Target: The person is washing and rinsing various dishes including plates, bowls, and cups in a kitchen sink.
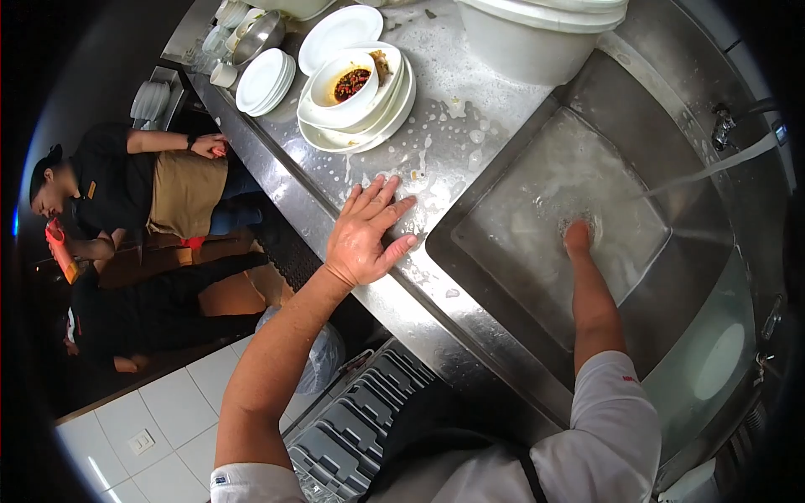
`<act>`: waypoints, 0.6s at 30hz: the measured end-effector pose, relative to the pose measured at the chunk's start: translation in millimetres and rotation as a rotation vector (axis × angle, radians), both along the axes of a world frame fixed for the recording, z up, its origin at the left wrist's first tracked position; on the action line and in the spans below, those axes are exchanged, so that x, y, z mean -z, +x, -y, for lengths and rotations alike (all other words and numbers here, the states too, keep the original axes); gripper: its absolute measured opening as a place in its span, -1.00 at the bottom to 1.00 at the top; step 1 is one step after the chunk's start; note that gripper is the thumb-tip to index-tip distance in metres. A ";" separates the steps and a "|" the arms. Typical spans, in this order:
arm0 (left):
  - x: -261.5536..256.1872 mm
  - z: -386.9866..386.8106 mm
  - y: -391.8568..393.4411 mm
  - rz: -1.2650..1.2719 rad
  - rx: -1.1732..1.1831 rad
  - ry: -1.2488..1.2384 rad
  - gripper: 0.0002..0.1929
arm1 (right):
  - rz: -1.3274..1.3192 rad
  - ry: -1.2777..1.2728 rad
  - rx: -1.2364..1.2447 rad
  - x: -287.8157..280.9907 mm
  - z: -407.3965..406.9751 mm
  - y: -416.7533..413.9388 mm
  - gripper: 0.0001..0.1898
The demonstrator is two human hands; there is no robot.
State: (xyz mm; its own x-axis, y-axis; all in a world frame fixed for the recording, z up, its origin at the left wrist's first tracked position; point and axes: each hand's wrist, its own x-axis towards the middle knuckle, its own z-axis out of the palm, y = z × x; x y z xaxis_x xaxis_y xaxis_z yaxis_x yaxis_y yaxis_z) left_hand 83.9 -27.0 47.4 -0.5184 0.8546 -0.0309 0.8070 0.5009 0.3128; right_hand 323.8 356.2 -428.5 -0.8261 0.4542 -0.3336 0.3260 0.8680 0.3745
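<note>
My left hand [368, 236] rests palm-down on the wet stainless steel counter [453, 151], beside the sink's near left corner. Its fingers are somewhat spread and hold nothing. My right hand [577, 236] reaches into cloudy water in the steel sink [685, 264]; from the wrist on it is hidden, so whatever it touches cannot be seen. A stream of water [710, 170] pours into the basin from the right. Beyond my left hand stands a pile of white dishes [383, 129], topped by a white bowl [324, 82] with dark sauce and red chilli pieces.
A stack of small white plates [261, 82], a steel bowl [261, 41] and a white cup [223, 75] stand farther left. A large white tub [528, 47] sits behind the sink. Grey racks [352, 421] lie below the counter. Two people [113, 182] are at the left.
</note>
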 end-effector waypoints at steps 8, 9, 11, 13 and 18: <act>-2.5 -0.7 -0.5 -0.009 0.004 0.001 -0.46 | -0.222 -0.428 0.290 -53.1 6.9 1.2 -0.56; -2.2 -0.5 -0.8 -0.007 0.004 0.002 -0.46 | -0.278 -0.448 0.245 -61.3 8.5 -0.6 -0.56; -1.3 0.1 -1.1 -0.005 0.002 0.006 -0.47 | -0.541 -0.573 0.550 -75.0 10.1 -4.1 -0.55; -0.9 0.5 -1.3 -0.005 0.007 -0.010 -0.46 | -0.630 -0.680 0.539 -84.9 10.3 -6.6 -0.58; -0.5 1.4 2.5 -0.011 -0.004 0.024 -0.47 | -0.875 -0.967 0.827 -110.8 18.4 -7.6 -0.72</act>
